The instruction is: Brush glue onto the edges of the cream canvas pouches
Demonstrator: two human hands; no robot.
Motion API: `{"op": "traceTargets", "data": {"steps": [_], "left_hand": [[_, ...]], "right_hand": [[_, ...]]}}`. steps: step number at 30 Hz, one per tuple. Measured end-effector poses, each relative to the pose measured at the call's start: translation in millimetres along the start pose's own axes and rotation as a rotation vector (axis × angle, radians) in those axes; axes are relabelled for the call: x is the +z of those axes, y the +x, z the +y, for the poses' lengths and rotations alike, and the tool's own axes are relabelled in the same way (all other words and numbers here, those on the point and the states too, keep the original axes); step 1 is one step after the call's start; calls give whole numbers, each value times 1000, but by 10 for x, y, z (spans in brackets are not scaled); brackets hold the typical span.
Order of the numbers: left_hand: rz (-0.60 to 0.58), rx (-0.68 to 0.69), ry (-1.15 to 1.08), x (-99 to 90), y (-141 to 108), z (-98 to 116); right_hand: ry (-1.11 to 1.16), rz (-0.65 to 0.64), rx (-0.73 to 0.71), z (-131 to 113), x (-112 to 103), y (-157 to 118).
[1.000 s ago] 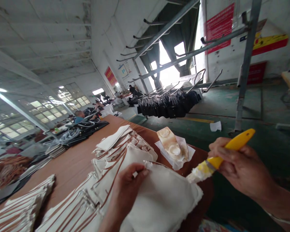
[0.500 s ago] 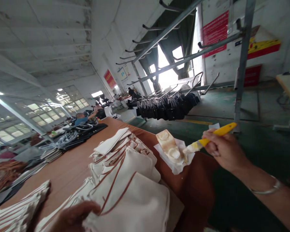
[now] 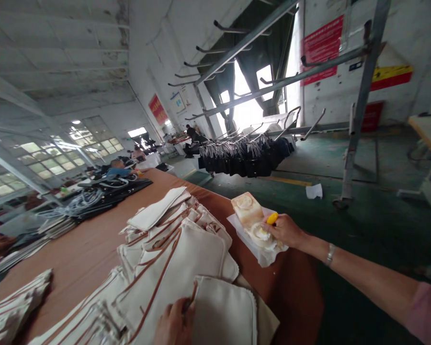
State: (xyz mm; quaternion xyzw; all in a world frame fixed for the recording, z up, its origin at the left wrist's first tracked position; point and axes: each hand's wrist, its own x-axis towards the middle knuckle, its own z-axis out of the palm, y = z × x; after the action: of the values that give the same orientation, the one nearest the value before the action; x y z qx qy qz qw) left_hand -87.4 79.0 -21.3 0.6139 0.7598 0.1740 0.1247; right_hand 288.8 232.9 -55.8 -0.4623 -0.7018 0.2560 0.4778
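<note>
My right hand is closed on a brush with a yellow handle. Its bristle end is down at the white paste in a stained cream-coloured container, partly hidden by my fingers. Under the container lies a crumpled white sheet. At the bottom, my left hand pinches the brown-edged corner of the front white sewn panel. This panel lies over a heap of similar white panels with brown edging.
A brown-covered table carries another white stack at left and black pieces with pale cords farther back. Beyond stands a metal rack hung with dark items. A person in blue is at the far left.
My right hand has moved left and tilted the brush down into the paste. My left hand has moved right, and the front panel has been drawn lower and to the right.
</note>
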Motion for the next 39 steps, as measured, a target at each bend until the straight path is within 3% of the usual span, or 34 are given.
{"op": "traceTargets", "data": {"steps": [6,11,13,19,22,24,27,30,35,39], "left_hand": [[-77,-119,92,149,3,163],[-54,-112,-266,249,-90,179],[-56,-120,-363,270,-137,171],[-105,-141,-793,151,-319,291],[-97,-128,-913,74,-448,416],[-50,-86,-897,40,-530,509],[11,3,-842,0,-621,641],[11,57,-837,-40,-677,749],[-2,131,-824,-84,-750,890],[-14,165,-781,-85,-793,962]], "right_hand": [[-52,-6,-75,-57,-84,-133],[-46,-144,-215,-134,-185,-436],[-54,-141,-257,-103,-219,-504],[-94,-33,-118,-111,-217,-470],[-34,5,-48,-385,-211,-489],[131,56,49,-657,-195,-535],[495,4,132,-1076,-138,-606],[682,-76,119,-1414,-69,-640],[676,-172,46,-1778,5,-631],[585,-151,-25,-1877,51,-578]]}}
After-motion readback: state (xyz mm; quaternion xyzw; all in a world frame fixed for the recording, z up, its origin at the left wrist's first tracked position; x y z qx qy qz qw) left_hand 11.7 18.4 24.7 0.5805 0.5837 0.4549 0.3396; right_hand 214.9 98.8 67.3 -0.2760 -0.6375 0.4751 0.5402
